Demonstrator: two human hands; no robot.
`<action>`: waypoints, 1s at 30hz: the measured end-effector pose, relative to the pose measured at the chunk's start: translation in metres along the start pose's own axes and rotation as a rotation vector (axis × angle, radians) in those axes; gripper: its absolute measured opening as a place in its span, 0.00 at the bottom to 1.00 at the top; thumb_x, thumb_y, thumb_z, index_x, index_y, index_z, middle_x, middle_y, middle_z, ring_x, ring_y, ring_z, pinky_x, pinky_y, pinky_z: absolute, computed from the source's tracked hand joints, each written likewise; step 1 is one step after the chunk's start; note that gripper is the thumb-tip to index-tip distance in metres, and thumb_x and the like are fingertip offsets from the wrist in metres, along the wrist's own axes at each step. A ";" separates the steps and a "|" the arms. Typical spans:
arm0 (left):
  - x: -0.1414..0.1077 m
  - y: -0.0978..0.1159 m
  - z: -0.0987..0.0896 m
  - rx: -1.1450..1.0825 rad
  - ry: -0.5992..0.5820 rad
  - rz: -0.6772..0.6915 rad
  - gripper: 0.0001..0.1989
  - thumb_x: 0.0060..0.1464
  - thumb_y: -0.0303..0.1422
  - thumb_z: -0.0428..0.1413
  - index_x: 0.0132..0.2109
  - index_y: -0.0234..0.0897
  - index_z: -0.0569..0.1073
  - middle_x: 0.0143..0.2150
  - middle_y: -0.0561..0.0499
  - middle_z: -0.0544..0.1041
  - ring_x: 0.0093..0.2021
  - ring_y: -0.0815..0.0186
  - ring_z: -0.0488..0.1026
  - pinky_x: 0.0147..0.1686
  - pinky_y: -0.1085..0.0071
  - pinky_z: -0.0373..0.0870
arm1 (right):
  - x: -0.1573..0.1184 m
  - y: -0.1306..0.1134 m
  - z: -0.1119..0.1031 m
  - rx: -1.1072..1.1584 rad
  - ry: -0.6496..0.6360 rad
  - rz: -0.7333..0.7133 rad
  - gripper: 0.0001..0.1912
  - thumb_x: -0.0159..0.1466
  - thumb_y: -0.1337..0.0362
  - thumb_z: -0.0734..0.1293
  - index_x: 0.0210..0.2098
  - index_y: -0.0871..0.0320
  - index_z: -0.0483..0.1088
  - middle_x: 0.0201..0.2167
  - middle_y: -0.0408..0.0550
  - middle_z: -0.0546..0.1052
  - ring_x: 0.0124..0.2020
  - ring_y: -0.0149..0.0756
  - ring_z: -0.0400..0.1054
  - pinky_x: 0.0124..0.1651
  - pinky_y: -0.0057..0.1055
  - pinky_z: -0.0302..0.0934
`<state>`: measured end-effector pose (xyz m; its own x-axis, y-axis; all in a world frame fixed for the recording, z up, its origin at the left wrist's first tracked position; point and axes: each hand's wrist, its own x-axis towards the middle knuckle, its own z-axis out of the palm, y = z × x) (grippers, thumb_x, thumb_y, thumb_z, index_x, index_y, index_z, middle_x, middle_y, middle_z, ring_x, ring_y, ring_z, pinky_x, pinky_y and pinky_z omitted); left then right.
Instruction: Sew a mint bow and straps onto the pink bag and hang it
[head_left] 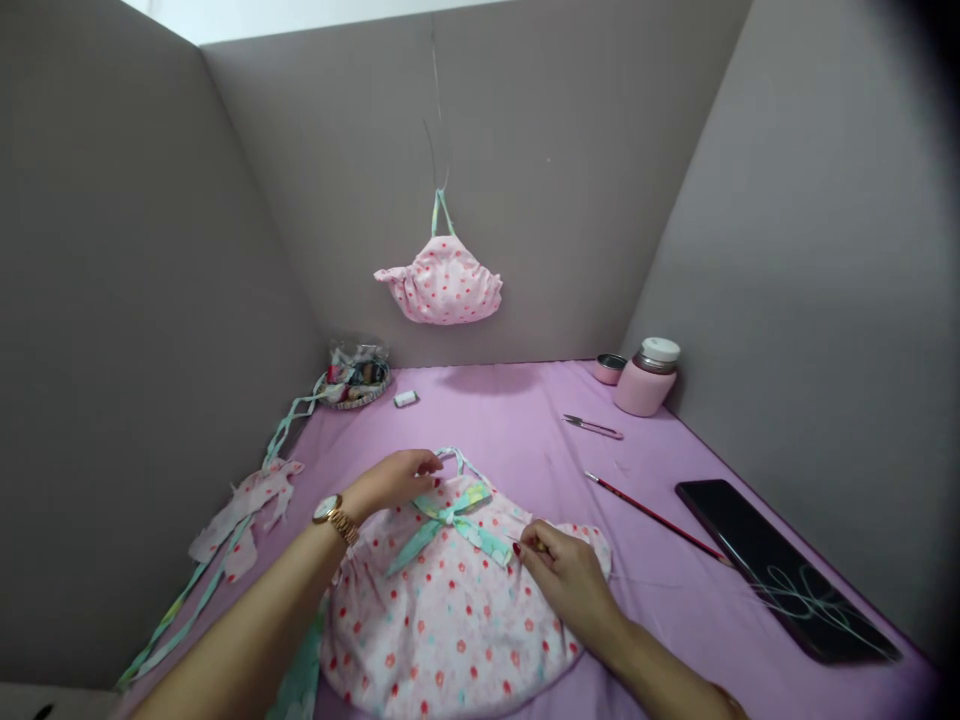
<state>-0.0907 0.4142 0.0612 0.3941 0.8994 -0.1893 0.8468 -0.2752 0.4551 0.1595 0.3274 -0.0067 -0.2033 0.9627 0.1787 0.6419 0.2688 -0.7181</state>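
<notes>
A small pink-and-white dress (pixel 450 630) with red dots lies spread before me, a mint-green bow (pixel 450 518) across its upper front. At the neckline, my left hand (pixel 401 478) is closed on the dress beside the looped strap (pixel 469 464). My right hand (pixel 566 570) pinches what looks like a thin sewing needle just right of the bow; its fingers hide most of it. From that hand a pale thread (pixel 652 582) trails rightward to loose loops over a black phone (pixel 780 560).
A similar piece (pixel 446 285) hangs on the back wall. Around lie thread snips (pixel 592 427), a red pencil (pixel 652 513), a pink jar (pixel 645 385), a small tin (pixel 609 370), a basket (pixel 356 400) of sewing supplies, a white spool (pixel 405 398) and fabric scraps (pixel 247 510). Grey partitions enclose the table.
</notes>
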 end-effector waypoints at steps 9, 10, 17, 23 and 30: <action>0.030 0.009 0.000 0.097 -0.313 0.025 0.12 0.55 0.37 0.53 0.40 0.32 0.71 0.36 0.51 0.74 0.34 0.65 0.73 0.34 0.65 0.71 | -0.002 0.001 0.002 -0.027 -0.016 -0.041 0.08 0.61 0.64 0.59 0.26 0.58 0.64 0.22 0.41 0.69 0.24 0.32 0.63 0.30 0.26 0.51; 0.030 0.010 0.002 0.128 -0.310 0.017 0.12 0.54 0.37 0.54 0.39 0.32 0.71 0.35 0.52 0.74 0.33 0.65 0.72 0.33 0.65 0.71 | -0.002 0.001 0.002 -0.027 -0.018 -0.045 0.08 0.61 0.65 0.58 0.26 0.58 0.64 0.22 0.41 0.69 0.24 0.31 0.63 0.30 0.26 0.51; -0.008 0.034 0.019 0.279 0.091 0.030 0.12 0.52 0.30 0.54 0.45 0.36 0.69 0.43 0.46 0.72 0.45 0.58 0.68 0.44 0.60 0.64 | 0.000 0.001 0.001 -0.041 -0.024 -0.065 0.08 0.60 0.65 0.58 0.26 0.58 0.64 0.21 0.41 0.68 0.23 0.31 0.62 0.29 0.26 0.50; -0.047 0.041 0.063 0.296 0.225 0.059 0.13 0.57 0.25 0.46 0.47 0.38 0.70 0.42 0.47 0.74 0.45 0.59 0.68 0.45 0.64 0.64 | -0.002 0.001 0.000 -0.008 -0.040 -0.050 0.08 0.60 0.65 0.59 0.25 0.58 0.64 0.21 0.41 0.69 0.24 0.31 0.63 0.29 0.26 0.51; -0.050 0.038 0.078 0.303 0.276 0.073 0.16 0.55 0.20 0.45 0.48 0.35 0.69 0.42 0.46 0.74 0.43 0.60 0.68 0.45 0.65 0.66 | -0.002 0.001 0.001 -0.003 -0.032 -0.060 0.08 0.60 0.65 0.58 0.26 0.58 0.64 0.22 0.42 0.68 0.24 0.31 0.62 0.30 0.26 0.51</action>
<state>-0.0502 0.3323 0.0203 0.3814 0.9197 0.0936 0.9033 -0.3923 0.1740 0.1600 0.3258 -0.0085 -0.2649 0.9434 0.1997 0.6303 0.3262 -0.7045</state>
